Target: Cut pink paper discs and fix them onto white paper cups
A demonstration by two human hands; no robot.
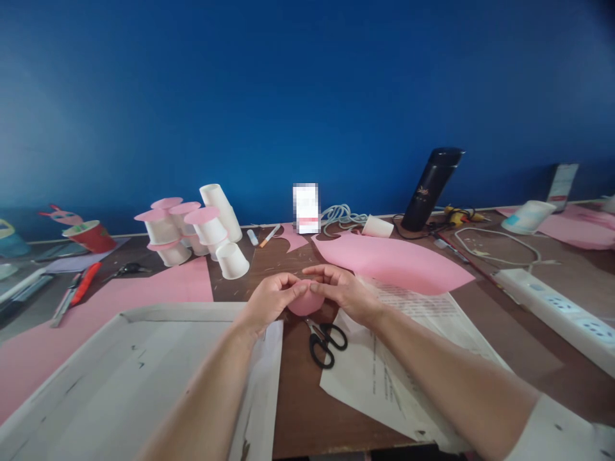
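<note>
Between my two hands is a small rounded piece of pink paper (305,303), pinched at its upper edge. My left hand (276,296) grips its left side with the thumb on top. From the right, my right hand (348,291) pinches it near the middle, its other fingers reaching past the far edge. Just below the paper lies a pair of scissors (323,344) with black handles, its blades partly hidden. White paper cups (166,229) with pink paper discs between and on top of them are stacked at the left back.
A larger pink sheet (394,259) curves behind my right hand, over printed paper (408,358). A white tray-like box lid (144,371) fills the left front. A black bottle (430,189), a power strip (562,307), a phone (307,208) and a red-handled cutter (84,285) surround the work area.
</note>
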